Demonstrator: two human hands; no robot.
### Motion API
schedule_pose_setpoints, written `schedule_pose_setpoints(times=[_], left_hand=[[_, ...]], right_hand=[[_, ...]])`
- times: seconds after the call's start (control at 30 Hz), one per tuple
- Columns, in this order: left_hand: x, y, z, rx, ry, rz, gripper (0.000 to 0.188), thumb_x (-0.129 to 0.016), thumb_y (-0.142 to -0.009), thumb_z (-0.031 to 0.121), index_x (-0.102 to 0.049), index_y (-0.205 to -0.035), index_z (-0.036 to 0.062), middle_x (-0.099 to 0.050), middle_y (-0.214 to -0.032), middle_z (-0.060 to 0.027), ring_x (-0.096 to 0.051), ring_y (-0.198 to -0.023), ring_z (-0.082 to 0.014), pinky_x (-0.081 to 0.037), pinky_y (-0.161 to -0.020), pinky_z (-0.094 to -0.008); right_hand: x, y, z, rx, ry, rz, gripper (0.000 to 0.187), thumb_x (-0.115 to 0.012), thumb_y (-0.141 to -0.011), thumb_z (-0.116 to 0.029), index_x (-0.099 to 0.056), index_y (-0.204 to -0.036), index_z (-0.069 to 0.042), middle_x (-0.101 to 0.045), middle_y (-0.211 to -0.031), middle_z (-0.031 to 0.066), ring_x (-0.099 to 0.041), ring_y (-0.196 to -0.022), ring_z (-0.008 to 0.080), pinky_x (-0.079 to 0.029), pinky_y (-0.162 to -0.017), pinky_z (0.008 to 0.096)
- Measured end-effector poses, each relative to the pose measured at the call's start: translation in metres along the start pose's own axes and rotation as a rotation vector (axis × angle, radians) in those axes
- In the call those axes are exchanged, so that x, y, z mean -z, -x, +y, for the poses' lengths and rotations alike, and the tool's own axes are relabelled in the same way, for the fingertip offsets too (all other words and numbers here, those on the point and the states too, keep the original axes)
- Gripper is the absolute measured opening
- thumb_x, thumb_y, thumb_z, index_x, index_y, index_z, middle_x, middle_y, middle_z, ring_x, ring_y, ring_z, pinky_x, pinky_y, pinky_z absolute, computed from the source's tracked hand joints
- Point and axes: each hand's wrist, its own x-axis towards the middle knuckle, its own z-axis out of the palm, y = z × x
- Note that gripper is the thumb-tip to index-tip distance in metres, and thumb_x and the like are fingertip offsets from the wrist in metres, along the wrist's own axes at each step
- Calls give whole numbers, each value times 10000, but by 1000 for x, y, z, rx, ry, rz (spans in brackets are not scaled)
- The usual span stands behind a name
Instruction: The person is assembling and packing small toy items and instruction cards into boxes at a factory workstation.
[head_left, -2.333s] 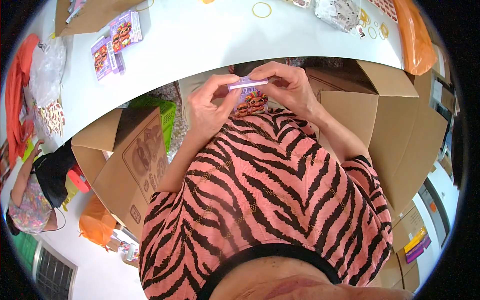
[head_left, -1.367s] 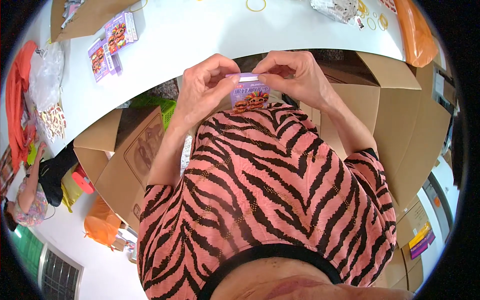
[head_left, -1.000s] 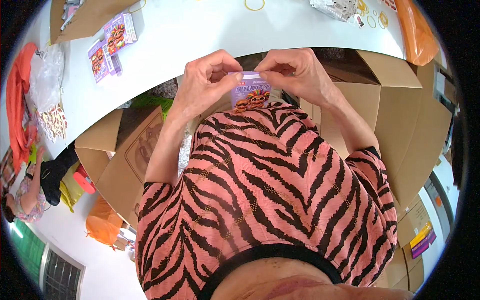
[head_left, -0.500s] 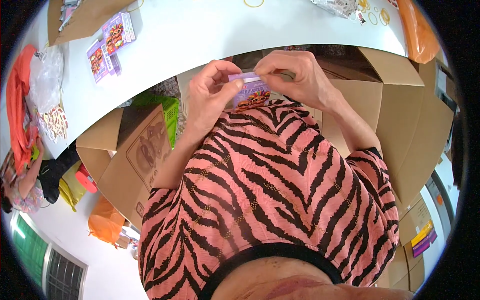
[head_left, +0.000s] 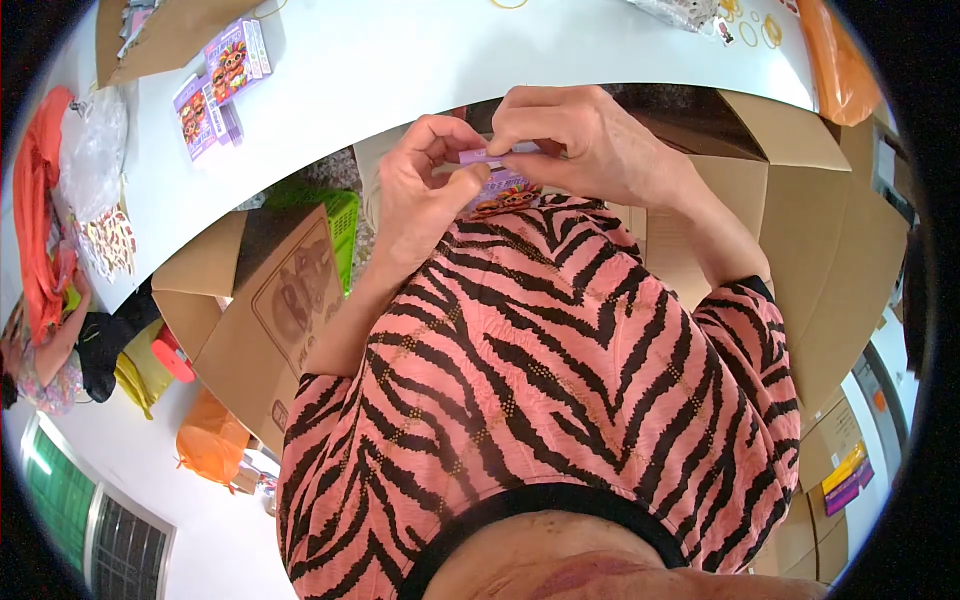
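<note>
In front of my chest, just off the near edge of the table, I hold a small purple printed box [head_left: 508,194] with colourful cartoon figures on its face. My left hand [head_left: 422,190] is closed on the box's left side, with the thumb on its front near the top. Across the top right, my right hand [head_left: 585,142] pinches the flap between thumb and bent fingers. A strip of the purple flap shows between the two hands. My right fingers cover the rest of the box's top edge.
On the white table [head_left: 400,55] lie similar purple boxes [head_left: 232,65], an open carton [head_left: 165,45], rubber bands [head_left: 770,32] and a clear bag [head_left: 685,14]. Large cardboard boxes stand at left [head_left: 270,310] and right [head_left: 815,220], with a green crate [head_left: 345,235]. Another person [head_left: 50,365] is far left.
My right hand has shifted left and further over the box's top. The pale edge seen under the flap before is now covered. My left hand has barely moved.
</note>
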Motion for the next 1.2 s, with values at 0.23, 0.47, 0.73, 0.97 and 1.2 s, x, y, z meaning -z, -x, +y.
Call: schedule_pose_setpoints(times=[0.23,0.47,0.73,0.97,1.2], left_hand=[[2,0,-4,12,42,-20,244,-599,-773,-55,-549,-1006,-4,-612,-954,-64,-575,-836,-97,-488,-683,-226],[9,2,-23,-520,-300,90,171,-677,-759,-48,-628,-912,8,-655,-976,-120,-639,-860,-168,-512,-702,-265],[11,-3,-28,-769,-520,97,187,-732,-719,-26,-652,-884,7,-672,-937,-142,-659,-830,-213,-518,-714,-279],[18,-8,-32,-677,-406,19,171,-722,-742,-16,-635,-889,-1,-657,-977,-144,-650,-864,-197,-524,-723,-296],[14,-2,-34,-408,-150,21,216,-643,-839,-12,-568,-1041,-27,-581,-1136,-166,-598,-1009,-201,-524,-862,-303]], right_hand=[[-2,5,9,74,40,20,184,-644,-769,12,-650,-941,-54,-587,-855,57,-586,-673,209,-470,-570,330],[-11,19,18,134,97,100,239,-630,-795,8,-672,-1013,-78,-577,-957,82,-585,-779,233,-494,-646,332],[-22,39,23,-118,-269,119,252,-596,-860,-35,-668,-1095,-89,-576,-1140,61,-553,-1015,182,-471,-841,313],[-34,38,32,-125,-507,102,289,-594,-864,-49,-634,-1148,-85,-606,-1155,110,-563,-1079,231,-464,-890,347],[-31,26,22,-266,-372,88,341,-537,-873,32,-578,-1206,-26,-604,-1116,111,-575,-1002,176,-455,-865,279]])
